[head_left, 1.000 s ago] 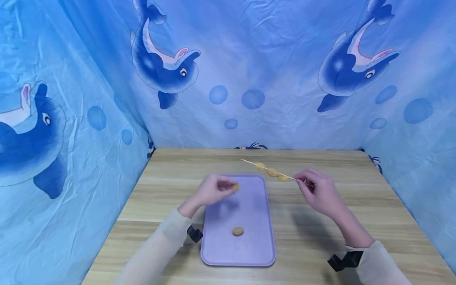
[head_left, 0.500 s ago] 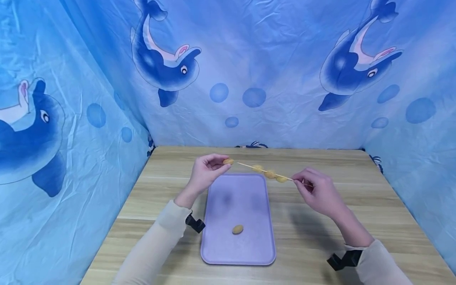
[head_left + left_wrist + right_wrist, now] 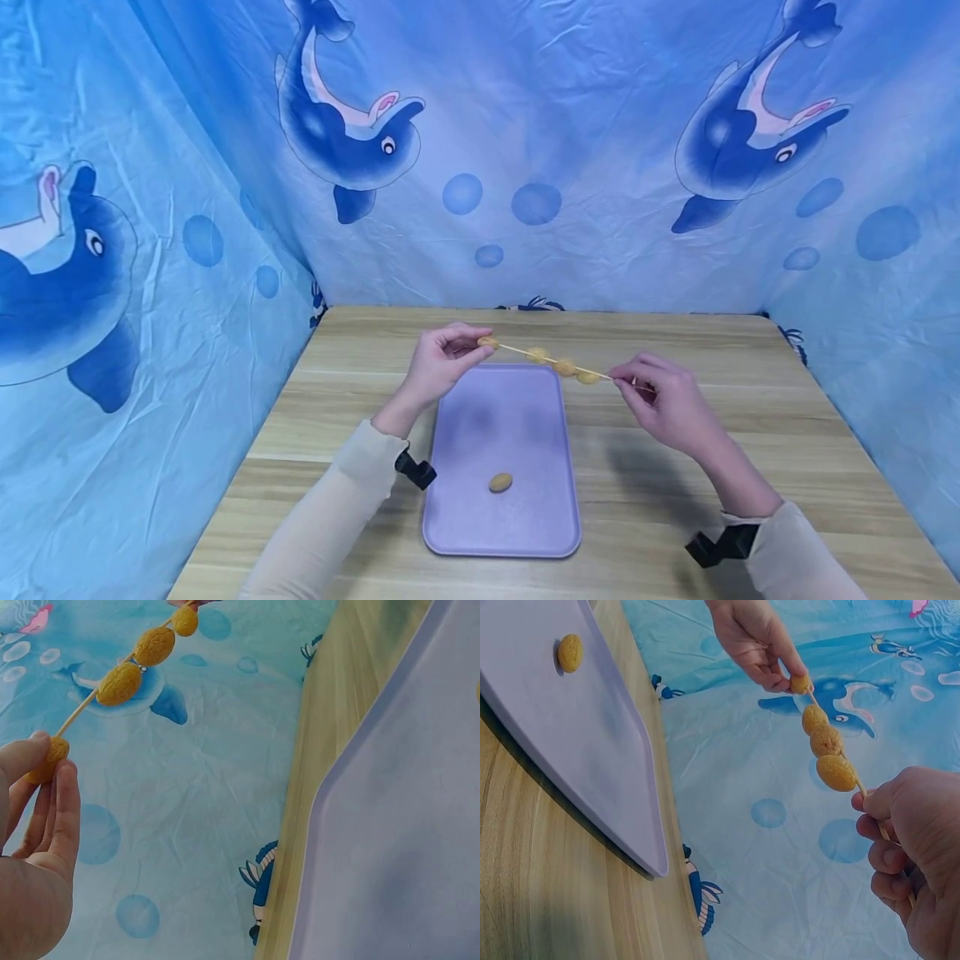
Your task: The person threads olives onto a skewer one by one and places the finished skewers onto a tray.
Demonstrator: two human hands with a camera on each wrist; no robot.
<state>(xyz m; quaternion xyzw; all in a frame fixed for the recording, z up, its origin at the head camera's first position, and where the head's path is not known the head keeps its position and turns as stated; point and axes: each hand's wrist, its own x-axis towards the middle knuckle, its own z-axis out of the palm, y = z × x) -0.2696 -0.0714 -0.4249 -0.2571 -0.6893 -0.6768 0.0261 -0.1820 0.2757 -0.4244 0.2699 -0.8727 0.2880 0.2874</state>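
Note:
My right hand [image 3: 667, 404] grips a thin wooden skewer [image 3: 513, 348] near its lower end, and the skewer points up to the left. Threaded on it are 3 yellow-brown oval balls [image 3: 826, 741] with rough, wrinkled skins, sitting close together. Between thumb and fingers, my left hand [image 3: 441, 360] pinches another such ball [image 3: 52, 759] right at the skewer's tip. Both hands are raised over the far end of a purple tray [image 3: 498, 533]. One more oval ball [image 3: 500, 482] lies on the tray, toward its near end.
The tray lies on a light wood-grain table [image 3: 300, 433]. Blue curtains [image 3: 600, 150] printed with dolphins and bubbles surround the table at the back and sides. Each wrist carries a black camera mount [image 3: 416, 468].
The left hand has lifted its ball up and away from over the tray, bringing it to the skewer's tip. The right hand and skewer have shifted slightly left.

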